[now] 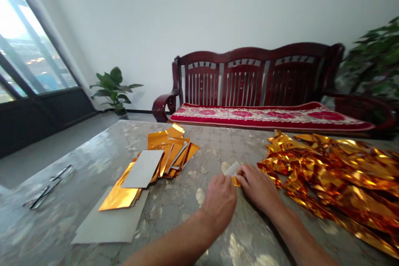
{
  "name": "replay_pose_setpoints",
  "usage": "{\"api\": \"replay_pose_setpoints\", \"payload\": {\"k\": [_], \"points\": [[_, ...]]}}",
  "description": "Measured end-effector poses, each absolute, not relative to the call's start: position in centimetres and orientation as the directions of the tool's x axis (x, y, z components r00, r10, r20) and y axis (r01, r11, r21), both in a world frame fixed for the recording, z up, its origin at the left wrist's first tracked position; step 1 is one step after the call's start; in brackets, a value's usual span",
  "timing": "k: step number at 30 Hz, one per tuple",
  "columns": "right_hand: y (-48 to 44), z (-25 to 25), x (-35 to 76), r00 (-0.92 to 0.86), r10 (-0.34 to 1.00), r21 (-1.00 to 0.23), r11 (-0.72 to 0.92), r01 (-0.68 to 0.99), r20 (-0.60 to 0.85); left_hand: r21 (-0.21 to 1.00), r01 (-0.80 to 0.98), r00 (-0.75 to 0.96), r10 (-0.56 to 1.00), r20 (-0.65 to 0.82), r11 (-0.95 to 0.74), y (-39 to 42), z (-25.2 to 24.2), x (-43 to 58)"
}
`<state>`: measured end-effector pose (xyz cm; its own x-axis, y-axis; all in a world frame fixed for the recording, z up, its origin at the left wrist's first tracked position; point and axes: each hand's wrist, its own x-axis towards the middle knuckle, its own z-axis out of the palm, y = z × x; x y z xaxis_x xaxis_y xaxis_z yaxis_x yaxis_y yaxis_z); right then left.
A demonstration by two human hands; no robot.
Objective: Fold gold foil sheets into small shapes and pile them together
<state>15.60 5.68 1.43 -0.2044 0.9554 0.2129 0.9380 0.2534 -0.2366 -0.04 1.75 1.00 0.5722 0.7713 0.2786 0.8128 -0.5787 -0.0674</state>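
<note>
Between my two hands is a small sheet of gold foil paper, its pale back facing up and a strip of gold showing at the near edge. My left hand is closed, its fingertips at the sheet's left side. On the sheet's right side, my right hand pinches the paper with thumb and fingers. To the left lies a loose pile of gold foil sheets, with a grey-white sheet on top of its near end. Crumpled-looking folded gold foil pieces are heaped to the right.
A patterned grey tablecloth covers the table. Eyeglasses lie near its left edge, and a large pale sheet sits under the near gold sheets. Behind stand a dark red wooden bench and a potted plant.
</note>
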Motion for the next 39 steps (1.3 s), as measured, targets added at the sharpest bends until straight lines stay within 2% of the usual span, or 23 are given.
{"api": "replay_pose_setpoints", "payload": {"k": [3, 6, 9, 12, 14, 16, 18, 22, 30, 35, 39], "points": [[5.6, 1.5, 15.2, -0.17, 0.966, -0.204, 0.21, 0.956, 0.196, -0.016, 0.796, 0.575, 0.748, 0.333, -0.605, 1.7, 0.2, 0.3], [4.9, 1.8, 14.5, -0.13, 0.98, -0.172, 0.156, 0.973, 0.152, 0.017, 0.804, 0.557, 0.764, 0.324, -0.594, 2.2, 0.0, 0.1], [4.1, 2.4, 13.9, -0.106, 0.992, -0.194, 0.117, 0.974, 0.069, 0.049, 0.825, 0.534, 0.803, 0.264, -0.564, 3.2, 0.6, -0.8], [4.0, 3.0, 13.9, -0.152, 0.988, -0.252, 0.153, 0.955, 0.027, 0.1, 0.853, 0.485, 0.849, 0.209, -0.512, 4.1, 1.4, -2.1], [4.2, 3.0, 14.4, -0.19, 0.972, -0.313, 0.224, 0.923, 0.136, 0.157, 0.858, 0.453, 0.865, 0.213, -0.489, 4.7, 1.6, -2.8], [4.7, 2.7, 15.2, -0.288, 0.923, -0.347, 0.365, 0.864, 0.255, 0.211, 0.831, 0.468, 0.852, 0.233, -0.514, 5.1, 1.6, -3.2], [5.0, 2.3, 15.9, -0.341, 0.89, -0.363, 0.439, 0.822, 0.303, 0.242, 0.816, 0.473, 0.847, 0.243, -0.525, 5.5, 1.4, -3.5], [5.0, 1.6, 16.3, -0.372, 0.887, -0.388, 0.456, 0.801, 0.275, 0.217, 0.816, 0.479, 0.837, 0.266, -0.536, 5.6, 1.2, -3.3], [5.0, 1.7, 16.1, -0.346, 0.926, -0.538, 0.369, 0.758, 0.149, 0.195, 0.854, 0.448, 0.872, 0.197, -0.483, 3.7, 1.9, -1.8], [4.9, 2.0, 16.2, -0.344, 0.935, -0.555, 0.334, 0.762, 0.09, 0.214, 0.837, 0.452, 0.856, 0.249, -0.504, 3.9, 1.5, -2.0], [5.1, 1.9, 16.5, -0.38, 0.921, -0.596, 0.353, 0.722, 0.084, 0.256, 0.817, 0.476, 0.855, 0.204, -0.516, 3.7, 1.4, -2.0]]}}
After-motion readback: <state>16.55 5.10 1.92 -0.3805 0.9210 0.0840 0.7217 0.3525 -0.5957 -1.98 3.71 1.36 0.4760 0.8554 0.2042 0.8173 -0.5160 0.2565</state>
